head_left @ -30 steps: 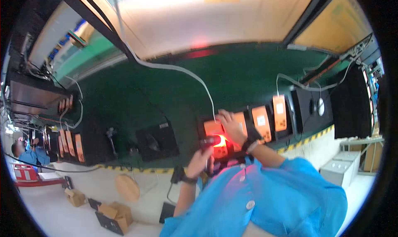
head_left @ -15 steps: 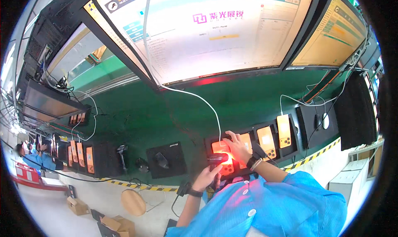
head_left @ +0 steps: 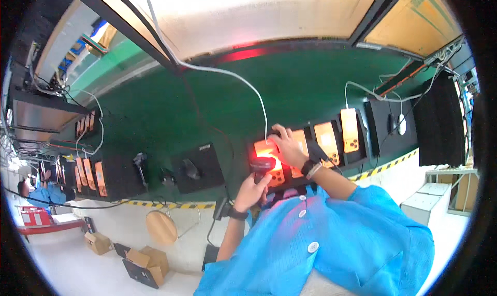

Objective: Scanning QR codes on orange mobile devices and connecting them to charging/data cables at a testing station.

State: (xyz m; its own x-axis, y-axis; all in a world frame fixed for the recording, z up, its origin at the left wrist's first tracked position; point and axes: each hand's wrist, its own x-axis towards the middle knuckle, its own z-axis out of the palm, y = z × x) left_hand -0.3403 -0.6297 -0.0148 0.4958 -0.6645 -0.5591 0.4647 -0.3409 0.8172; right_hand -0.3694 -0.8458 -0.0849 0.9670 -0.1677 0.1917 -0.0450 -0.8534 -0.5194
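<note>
My left hand [head_left: 251, 192] is closed around the handle of a dark barcode scanner [head_left: 262, 165]. Its red light falls on an orange phone [head_left: 277, 178] lying back up, with several camera lenses showing. A white cable [head_left: 247, 83] runs to that phone's top end. My right hand [head_left: 288, 149] rests over the upper right of the lit phone, fingers apart and bent near its top edge. More orange phones lie to the right, one phone [head_left: 326, 138] beside my wrist and another phone [head_left: 350, 130] with a white cable at its top. A black tray [head_left: 364, 150] holds them.
Monitors [head_left: 269, 29] stand along the back of the green bench [head_left: 222, 109]. On the left are a black mat [head_left: 207, 178] with a dark mouse, another scanner [head_left: 140, 167] and more orange phones [head_left: 100, 179]. A white mouse [head_left: 402, 124] sits right. A stool [head_left: 161, 226] and cardboard boxes [head_left: 150, 262] stand on the floor.
The whole view has tilted downward, so the bench sits higher in the picture and less of the monitors shows. My left hand keeps the scanner over the same phone; my right hand stays there too.
</note>
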